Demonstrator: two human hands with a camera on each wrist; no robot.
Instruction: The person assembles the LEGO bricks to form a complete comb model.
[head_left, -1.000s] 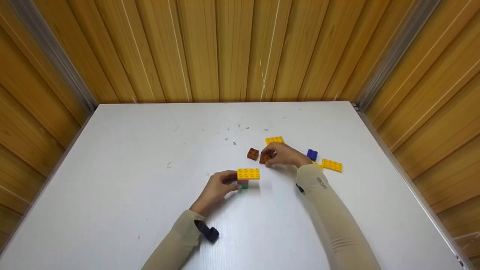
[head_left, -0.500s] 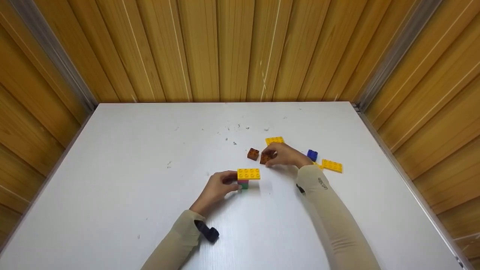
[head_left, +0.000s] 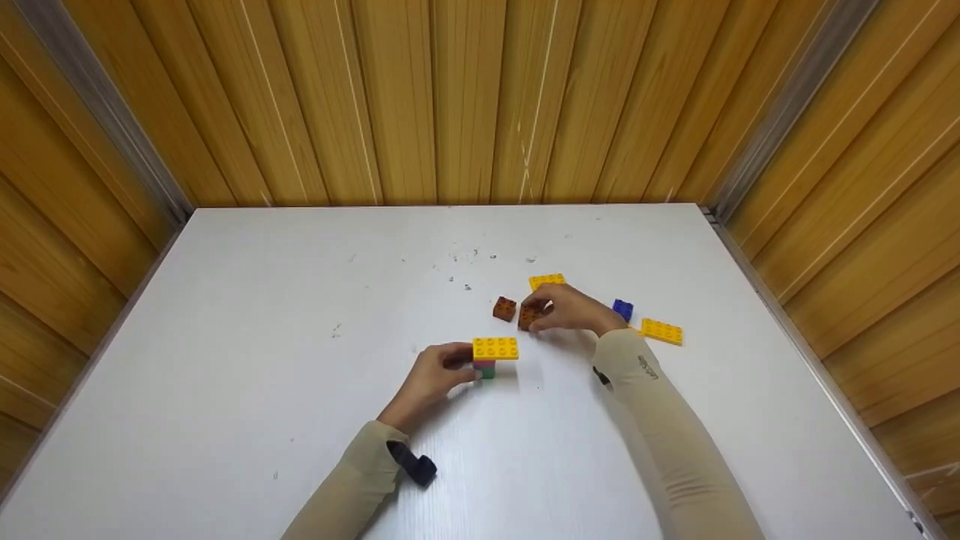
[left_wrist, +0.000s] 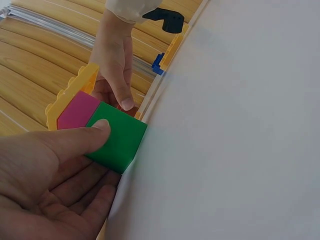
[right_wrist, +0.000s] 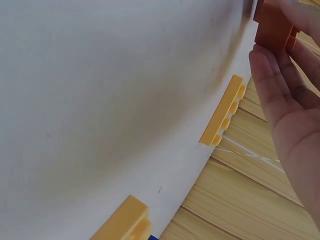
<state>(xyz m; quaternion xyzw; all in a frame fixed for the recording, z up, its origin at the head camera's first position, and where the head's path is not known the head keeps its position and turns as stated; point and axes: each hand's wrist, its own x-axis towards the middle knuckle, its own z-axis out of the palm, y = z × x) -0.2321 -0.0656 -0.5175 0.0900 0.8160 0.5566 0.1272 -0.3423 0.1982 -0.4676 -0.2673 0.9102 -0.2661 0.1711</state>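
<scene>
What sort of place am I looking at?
Probably a walled-in work booth: a flat white tabletop, yellow-brown wood-grain wall panels on three visible sides, and grey metal-looking corner strips.

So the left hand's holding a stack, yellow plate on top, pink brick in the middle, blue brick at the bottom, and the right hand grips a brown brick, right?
Not quite: the bottom brick is green, not blue, as the left wrist view shows. The left hand does hold that stack, and the right hand does grip a brown brick.
</scene>
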